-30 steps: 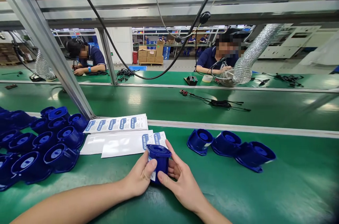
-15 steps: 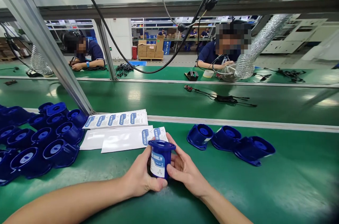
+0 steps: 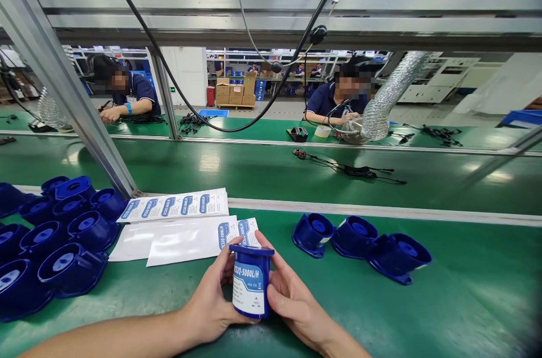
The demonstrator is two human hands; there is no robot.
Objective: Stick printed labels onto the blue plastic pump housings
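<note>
Between my two hands is a blue plastic housing (image 3: 267, 284), upright, with a blue and white label (image 3: 249, 289) reading 5000L/H on the side toward me. My left hand (image 3: 214, 298) wraps its left side, thumb under the lower edge. From the right, my right hand (image 3: 292, 301) holds it with the thumb against the wall; some fingertips are hidden behind it. Just beyond lie label sheets (image 3: 182, 242), partly overlapping; two are mostly bare backing with labels left at the right end. A fuller label sheet (image 3: 173, 205) lies behind them.
Many blue housings (image 3: 71, 270) crowd the left of the green table. Three more housings (image 3: 355, 236) stand in a row at right, labels partly showing. A metal post (image 3: 84, 104) rises at left. Black cables (image 3: 351, 169) lie across the belt; two co-workers sit opposite.
The housing has turned in my hands, so its label faces me more fully and its top opening shows less. The camera view has tilted up a little.
</note>
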